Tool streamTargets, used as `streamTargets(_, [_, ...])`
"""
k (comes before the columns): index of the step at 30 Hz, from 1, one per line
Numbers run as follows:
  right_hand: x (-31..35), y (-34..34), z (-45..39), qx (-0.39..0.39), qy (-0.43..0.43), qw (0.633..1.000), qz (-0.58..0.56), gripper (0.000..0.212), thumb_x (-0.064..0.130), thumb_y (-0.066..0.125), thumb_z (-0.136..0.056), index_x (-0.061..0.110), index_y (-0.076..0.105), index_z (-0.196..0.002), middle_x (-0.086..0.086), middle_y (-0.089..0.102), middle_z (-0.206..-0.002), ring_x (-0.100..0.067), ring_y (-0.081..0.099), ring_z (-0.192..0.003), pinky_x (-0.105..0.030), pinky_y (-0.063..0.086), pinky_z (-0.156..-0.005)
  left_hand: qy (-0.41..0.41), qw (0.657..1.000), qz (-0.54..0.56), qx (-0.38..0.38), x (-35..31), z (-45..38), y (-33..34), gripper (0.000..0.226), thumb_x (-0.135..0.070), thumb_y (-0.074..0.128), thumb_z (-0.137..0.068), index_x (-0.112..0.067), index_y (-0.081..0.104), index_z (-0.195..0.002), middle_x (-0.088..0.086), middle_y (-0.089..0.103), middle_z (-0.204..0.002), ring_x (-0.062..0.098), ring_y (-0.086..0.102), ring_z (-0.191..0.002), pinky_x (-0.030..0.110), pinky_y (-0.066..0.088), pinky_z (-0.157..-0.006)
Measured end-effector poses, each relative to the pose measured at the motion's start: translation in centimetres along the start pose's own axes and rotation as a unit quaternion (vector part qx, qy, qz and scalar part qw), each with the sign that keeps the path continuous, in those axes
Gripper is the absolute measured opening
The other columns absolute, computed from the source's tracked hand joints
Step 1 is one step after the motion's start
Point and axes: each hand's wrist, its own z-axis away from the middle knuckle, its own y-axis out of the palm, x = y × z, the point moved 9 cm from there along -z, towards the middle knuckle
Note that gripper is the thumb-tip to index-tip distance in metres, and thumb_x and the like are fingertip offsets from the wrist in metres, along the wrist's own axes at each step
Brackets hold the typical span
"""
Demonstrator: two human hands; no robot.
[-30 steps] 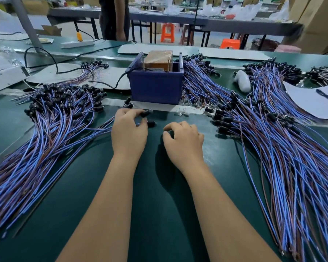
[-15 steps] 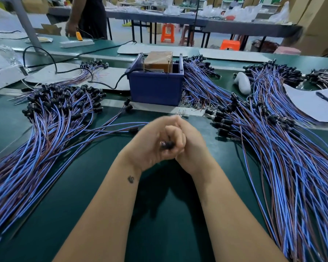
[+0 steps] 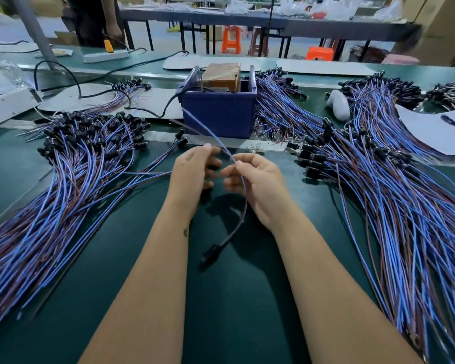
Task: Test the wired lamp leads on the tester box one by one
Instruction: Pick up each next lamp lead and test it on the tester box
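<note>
hands now apart | right hand [image 3: 258,185] fingers pinch lead [image 3: 243,203] | left hand [image 3: 192,170] fingers curled, grip unclear

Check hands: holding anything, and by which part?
One wired lamp lead: right hand pinches its blue wire mid-length, left hand holds the wires nearer the free ends; black lamp end dangles.

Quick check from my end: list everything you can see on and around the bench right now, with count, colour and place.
Tester box: one, dark blue, centre back, brown block inside.
Held lead: one, blue and brown wires, black lamp end hanging between the forearms.
Lead piles: several, blue-brown with black ends; left, right, behind the box.
Power strip: one, white, far left.
White sheets: right edge, a black pen on one.
Stools: orange, background.
Bench: green.
Hands: left and right, both gripping the held lead.
</note>
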Motion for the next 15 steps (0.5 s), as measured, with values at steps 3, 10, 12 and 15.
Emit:
streamTargets(3, [-0.2, 0.7, 0.1, -0.018, -0.042, 0.986, 0.163, 0.017, 0.0, 0.046, -0.099, 0.011, 0.056, -0.091, -0.003, 0.065, -0.068, -0.01, 0.06, -0.053, -0.022, 0.052, -0.055, 0.071, 0.995, -0.065, 0.018, -0.6, 0.3, 1.0, 0.022, -0.018, 0.055, -0.097, -0.016, 0.071, -0.081, 0.003, 0.063, -0.068, 0.016, 0.053, -0.061, 0.034, 0.047, -0.061])
streamTargets(10, [-0.1, -0.2, 0.1, -0.121, -0.073, 0.949, 0.283, 0.015, 0.014, 0.056, -0.094, 0.014, 0.066, -0.083, -0.008, 0.07, -0.081, -0.025, 0.067, -0.077, -0.046, 0.057, -0.076, 0.087, 0.981, -0.173, 0.019, -0.6, 0.7, 1.2, 0.024, -0.028, 0.056, -0.093, -0.016, 0.074, -0.084, 0.005, 0.072, -0.078, 0.026, 0.064, -0.075, 0.051, 0.056, -0.079])
streamTargets(12, [-0.3, -0.2, 0.0, -0.133, -0.057, 0.948, 0.284, 0.014, 0.017, 0.056, -0.094, 0.015, 0.065, -0.083, -0.007, 0.071, -0.087, -0.028, 0.067, -0.086, -0.05, 0.056, -0.081, 0.095, 0.97, -0.222, 0.009, -0.8, 0.9, 1.4, 0.028, -0.032, 0.054, -0.093, -0.014, 0.072, -0.082, 0.004, 0.07, -0.074, 0.027, 0.064, -0.077, 0.049, 0.054, -0.078])
streamTargets(15, [-0.4, -0.4, 0.1, -0.141, -0.052, 0.95, 0.274, 0.015, 0.018, 0.054, -0.095, 0.013, 0.063, -0.083, -0.008, 0.07, -0.087, -0.029, 0.067, -0.086, -0.05, 0.055, -0.08, 0.108, 0.968, -0.226, 0.005, -1.0, 1.0, 1.3, 0.029, -0.032, 0.054, -0.094, -0.014, 0.07, -0.078, 0.002, 0.069, -0.072, 0.026, 0.063, -0.074, 0.05, 0.053, -0.076])
